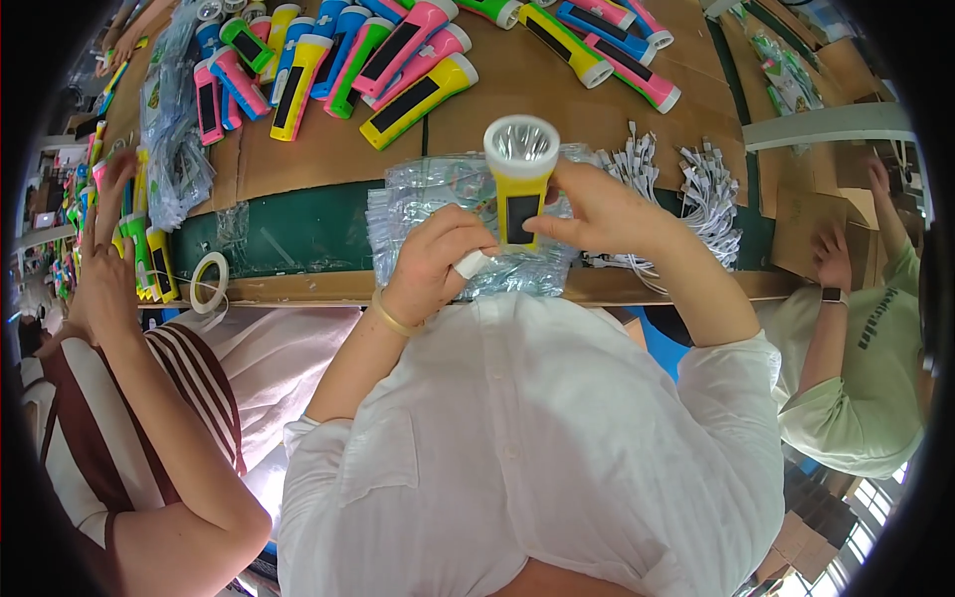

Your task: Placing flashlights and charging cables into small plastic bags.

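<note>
In my right hand [595, 207] is a yellow flashlight [542, 195] with a dark panel on its side. It stands nearly upright, its white rim and reflector facing up. My left hand [428, 264] is closed, pinching a small white block-like piece [472, 263] beside the flashlight's lower end; its exact kind is unclear. Beneath both hands lies a stack of clear plastic bags [406, 189] at the table's near edge. To the right of my right hand are bundles of white cables [708, 204].
Many colourful flashlights [298, 88] are heaped across the cardboard-covered table [497, 85]. More plastic bags [179, 129] and a tape roll [208, 283] are on the left. Co-workers sit on both sides, a raised hand [107, 274] at left, another hand [832, 257] near a cardboard box [811, 234].
</note>
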The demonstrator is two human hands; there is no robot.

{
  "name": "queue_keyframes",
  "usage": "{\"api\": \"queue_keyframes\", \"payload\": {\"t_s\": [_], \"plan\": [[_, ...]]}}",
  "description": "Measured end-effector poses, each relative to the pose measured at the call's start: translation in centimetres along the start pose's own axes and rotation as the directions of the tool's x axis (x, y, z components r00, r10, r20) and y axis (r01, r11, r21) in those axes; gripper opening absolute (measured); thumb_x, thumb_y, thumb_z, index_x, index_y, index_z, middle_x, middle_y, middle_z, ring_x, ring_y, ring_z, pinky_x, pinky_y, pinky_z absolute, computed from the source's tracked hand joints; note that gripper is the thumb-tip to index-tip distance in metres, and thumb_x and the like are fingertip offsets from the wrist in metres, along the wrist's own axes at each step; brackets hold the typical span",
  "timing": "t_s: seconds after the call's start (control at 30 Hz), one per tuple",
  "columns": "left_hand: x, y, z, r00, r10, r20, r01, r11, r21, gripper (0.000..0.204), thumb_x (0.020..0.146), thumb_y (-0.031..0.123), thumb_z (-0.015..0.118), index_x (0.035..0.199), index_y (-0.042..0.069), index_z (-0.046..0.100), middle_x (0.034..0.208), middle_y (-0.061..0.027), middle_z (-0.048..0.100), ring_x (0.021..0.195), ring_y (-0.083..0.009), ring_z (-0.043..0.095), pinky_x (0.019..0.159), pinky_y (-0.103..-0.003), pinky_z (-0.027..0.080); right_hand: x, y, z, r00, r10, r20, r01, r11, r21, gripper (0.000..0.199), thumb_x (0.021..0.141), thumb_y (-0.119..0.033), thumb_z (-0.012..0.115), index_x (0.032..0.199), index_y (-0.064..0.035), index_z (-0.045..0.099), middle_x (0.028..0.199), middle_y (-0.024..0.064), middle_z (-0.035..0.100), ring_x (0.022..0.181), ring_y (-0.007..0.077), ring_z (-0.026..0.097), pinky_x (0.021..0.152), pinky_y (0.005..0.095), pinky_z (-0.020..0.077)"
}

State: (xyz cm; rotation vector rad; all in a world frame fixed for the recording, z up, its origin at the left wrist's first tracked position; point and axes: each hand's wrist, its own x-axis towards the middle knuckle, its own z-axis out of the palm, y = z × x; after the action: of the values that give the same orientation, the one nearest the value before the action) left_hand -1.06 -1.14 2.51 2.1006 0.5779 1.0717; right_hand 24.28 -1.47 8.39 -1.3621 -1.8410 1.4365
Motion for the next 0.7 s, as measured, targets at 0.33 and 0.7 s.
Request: {"api": "queue_keyframes", "payload": {"t_s": [0.33,0.7], "plan": [[1.4,0.9,0.2,0.991,0.058,0.121,-0.047,0.995,-0.088,0.021,0.073,-0.004,0.075,0.090,0.006,0.067,0.091,-0.0076,0.060,0.084,-0.0283,0.057,0.076,-0.037,0.048,-1.5,-2.6,0.7,0.945,0.230,0.233,0.058,0.585,-0.809,0.049,0.077,-0.006,0.075,0.121,0.0008,0.055,0.095,0.0196,0.067,0.096,0.0354,0.067,0.085,0.0457,0.0527],[-0.3,-0.8,-1.7,0.972,-0.068,0.226,0.037,0.990,0.139,0.016,0.078,0.012,0.078,0.087,0.008,0.065,0.087,-0.0068,0.064,0.080,-0.0263,0.059,0.077,-0.038,0.044,-1.8,-1.5,0.2,0.938,0.277,0.208,-0.055,0.712,-0.700,0.043,0.082,-0.013,0.074,0.118,0.0005,0.053,0.091,0.0207,0.068,0.089,0.0391,0.067,0.076,0.0473,0.0528]]}}
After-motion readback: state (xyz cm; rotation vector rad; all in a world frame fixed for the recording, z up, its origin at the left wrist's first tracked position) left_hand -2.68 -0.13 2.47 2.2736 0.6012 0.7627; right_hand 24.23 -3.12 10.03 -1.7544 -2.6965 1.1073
